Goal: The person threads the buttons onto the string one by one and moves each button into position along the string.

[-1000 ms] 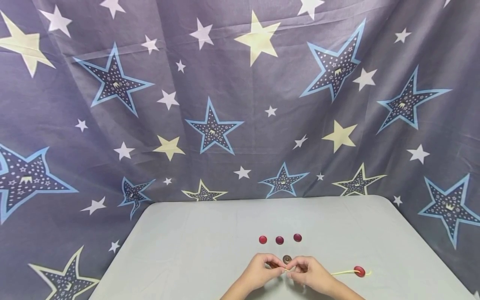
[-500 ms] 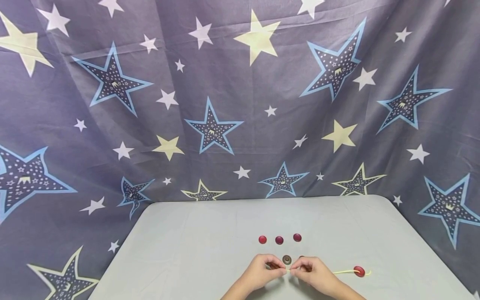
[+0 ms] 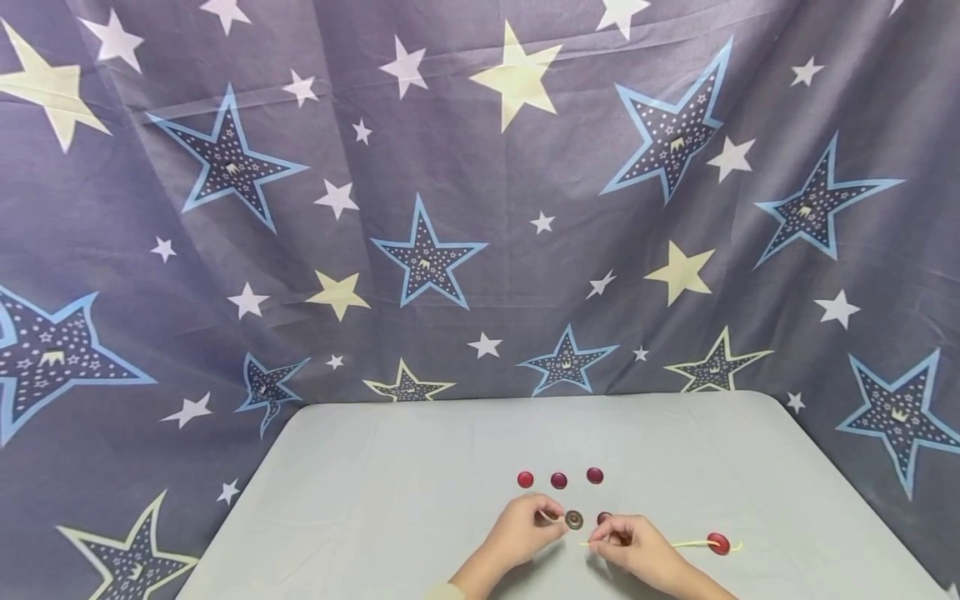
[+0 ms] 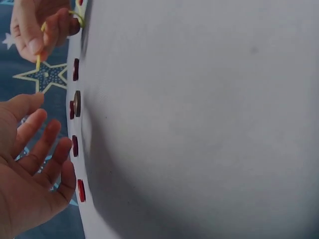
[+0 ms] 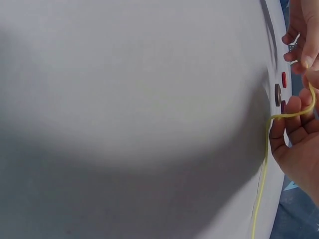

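Note:
Thumb and fingertips of my right hand [image 3: 633, 550] pinch a yellow string [image 5: 264, 164], its short end poking out to the left. From that hand the string runs right to a red button [image 3: 718, 543], passing across it with a small tail beyond. My left hand [image 3: 521, 531] holds nothing; its fingers are spread and relaxed in the left wrist view. Its fingertips are right beside a brown button [image 3: 573, 520] lying on the table. A dark red button [image 3: 603, 517] lies just behind the right fingertips, partly covered by them.
Behind the hands, a bright red button [image 3: 525, 479] and two dark maroon buttons, one in the middle [image 3: 558, 481] and one at the right [image 3: 595, 475], form a row on the pale table [image 3: 375, 500]. A star-patterned cloth [image 3: 480, 167] hangs beyond the table's back edge.
The left hand has let go of the string's end and moved slightly left and away from the right hand. The right hand has shifted a little right, still pinching the string.

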`<state>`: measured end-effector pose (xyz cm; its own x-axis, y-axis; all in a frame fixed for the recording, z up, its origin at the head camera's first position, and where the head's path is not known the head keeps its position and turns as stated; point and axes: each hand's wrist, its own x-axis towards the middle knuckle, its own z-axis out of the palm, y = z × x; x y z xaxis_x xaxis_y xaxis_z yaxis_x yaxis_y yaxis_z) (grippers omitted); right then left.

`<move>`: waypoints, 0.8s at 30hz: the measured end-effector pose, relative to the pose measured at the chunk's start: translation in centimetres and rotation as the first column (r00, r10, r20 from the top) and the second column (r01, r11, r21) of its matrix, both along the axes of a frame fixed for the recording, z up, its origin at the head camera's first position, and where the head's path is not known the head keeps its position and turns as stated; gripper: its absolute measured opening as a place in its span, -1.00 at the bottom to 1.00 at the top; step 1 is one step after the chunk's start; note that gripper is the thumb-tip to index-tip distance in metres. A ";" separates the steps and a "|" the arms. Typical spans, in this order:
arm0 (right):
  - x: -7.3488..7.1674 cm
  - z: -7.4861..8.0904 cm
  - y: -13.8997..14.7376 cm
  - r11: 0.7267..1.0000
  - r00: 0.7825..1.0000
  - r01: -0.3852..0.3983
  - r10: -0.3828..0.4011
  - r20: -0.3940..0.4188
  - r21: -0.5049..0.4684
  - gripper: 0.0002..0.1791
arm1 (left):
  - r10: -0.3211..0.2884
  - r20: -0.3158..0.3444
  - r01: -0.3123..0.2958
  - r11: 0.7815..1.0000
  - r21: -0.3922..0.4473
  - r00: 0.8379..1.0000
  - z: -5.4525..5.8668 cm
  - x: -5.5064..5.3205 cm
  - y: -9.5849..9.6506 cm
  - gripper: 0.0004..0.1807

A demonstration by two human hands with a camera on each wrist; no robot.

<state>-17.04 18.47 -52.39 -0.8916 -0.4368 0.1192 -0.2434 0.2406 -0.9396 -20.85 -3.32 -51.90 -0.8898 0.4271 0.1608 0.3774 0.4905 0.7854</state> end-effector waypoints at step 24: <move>-0.1 -0.4 -0.2 0.998 0.998 -0.055 0.055 0.001 -0.031 -0.82 | -0.026 -0.292 -0.114 0.886 -0.450 0.956 -0.5 -1.3 2.6 -0.75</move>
